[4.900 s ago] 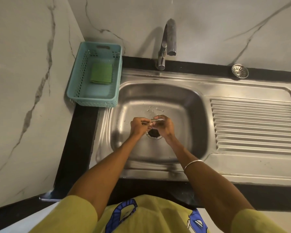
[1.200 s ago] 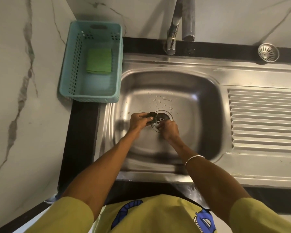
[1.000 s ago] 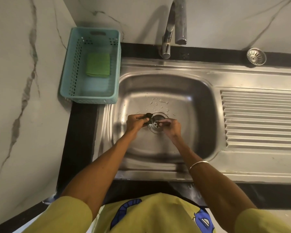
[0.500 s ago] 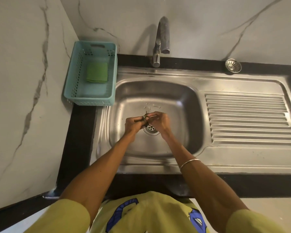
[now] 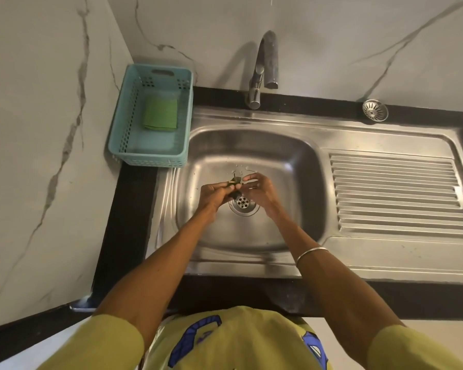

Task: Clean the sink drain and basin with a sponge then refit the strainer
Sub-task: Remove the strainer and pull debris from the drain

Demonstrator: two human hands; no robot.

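Above the drain (image 5: 242,202), your left hand (image 5: 215,192) pinches small dark debris (image 5: 234,182); your right hand (image 5: 258,192) hovers loosely curled, holding nothing. The sponge (image 5: 161,114) lies in the basket (image 5: 123,124), far left, nearer your left hand; the strainer (image 5: 375,113) sits far right

We see a brushed stainless-steel sink (image 5: 254,145), smooth and softly glossy, with a ribbed metal draining board (image 5: 396,193). The tap (image 5: 265,65) is polished metal, the strainer (image 5: 375,113) shiny perforated metal. The basket (image 5: 123,116) is matt teal plastic; its sponge (image 5: 161,114) looks rough green fibre. The table (image 5: 129,225) is glossy black stone, the wall (image 5: 38,129) smooth veined marble.
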